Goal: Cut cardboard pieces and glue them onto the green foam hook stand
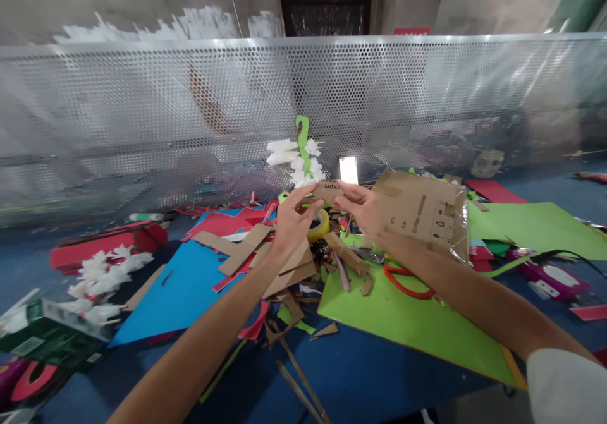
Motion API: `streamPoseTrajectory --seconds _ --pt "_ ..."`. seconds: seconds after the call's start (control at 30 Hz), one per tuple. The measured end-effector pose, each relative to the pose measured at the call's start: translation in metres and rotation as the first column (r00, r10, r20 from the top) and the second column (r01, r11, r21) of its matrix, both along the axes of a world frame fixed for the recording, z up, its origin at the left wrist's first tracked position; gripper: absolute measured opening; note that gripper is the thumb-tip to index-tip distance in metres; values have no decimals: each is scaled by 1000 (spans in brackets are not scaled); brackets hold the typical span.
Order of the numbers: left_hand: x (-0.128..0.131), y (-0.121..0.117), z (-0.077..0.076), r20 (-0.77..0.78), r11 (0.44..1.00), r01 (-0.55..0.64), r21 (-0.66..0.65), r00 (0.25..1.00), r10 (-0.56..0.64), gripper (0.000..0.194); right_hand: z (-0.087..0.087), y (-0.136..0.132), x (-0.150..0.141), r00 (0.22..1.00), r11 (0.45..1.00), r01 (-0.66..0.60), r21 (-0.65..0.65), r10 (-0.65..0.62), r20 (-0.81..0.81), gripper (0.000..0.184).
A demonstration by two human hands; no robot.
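Observation:
A small strip of brown cardboard (327, 191) with printed letters is held up between my two hands. My left hand (294, 217) pinches its left end between thumb and fingers. At the right end, my right hand (363, 206) grips it the same way. Just below the strip lies a roll of yellow tape (321, 226). Behind it stand white flower-like pieces (306, 168) with a curled green paper strip (303, 134). Red-handled scissors (408, 285) rest on a green sheet (403, 323) under my right forearm.
Blue sheet (175, 291), cardboard strips (246, 250) and scraps cover the middle. A flattened cardboard box (417, 212) lies right, near a purple device (550, 275). At left are a green box (54, 332) and white paper flowers (107, 278). A perforated metal panel (156, 108) stands behind.

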State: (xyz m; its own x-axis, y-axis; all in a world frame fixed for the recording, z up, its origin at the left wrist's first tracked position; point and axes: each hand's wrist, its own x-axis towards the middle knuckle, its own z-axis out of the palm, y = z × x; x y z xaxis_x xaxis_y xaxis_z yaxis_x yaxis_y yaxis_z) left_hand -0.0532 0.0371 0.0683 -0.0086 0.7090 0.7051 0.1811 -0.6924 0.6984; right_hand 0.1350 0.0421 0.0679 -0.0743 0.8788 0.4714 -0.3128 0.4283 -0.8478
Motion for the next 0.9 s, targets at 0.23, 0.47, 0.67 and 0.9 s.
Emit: streamPoseTrajectory --seconds 0.23,0.47,0.67,0.9 --pt "-7 7 12 -68 999 -42 -3 997 42 40 2 3 2 995 1000 15 12 -16 94 48" --pt "-16 8 17 -91 981 -118 154 987 133 17 -1 16 8 997 998 -15 -55 19 72 49" --pt "-32 5 15 -473 854 212 476 880 45 36 -4 23 11 996 995 -84 -43 84 -7 52" --pt "-43 14 11 -536 921 235 310 844 -35 36 -3 21 12 987 987 -163 8 163 11 50"
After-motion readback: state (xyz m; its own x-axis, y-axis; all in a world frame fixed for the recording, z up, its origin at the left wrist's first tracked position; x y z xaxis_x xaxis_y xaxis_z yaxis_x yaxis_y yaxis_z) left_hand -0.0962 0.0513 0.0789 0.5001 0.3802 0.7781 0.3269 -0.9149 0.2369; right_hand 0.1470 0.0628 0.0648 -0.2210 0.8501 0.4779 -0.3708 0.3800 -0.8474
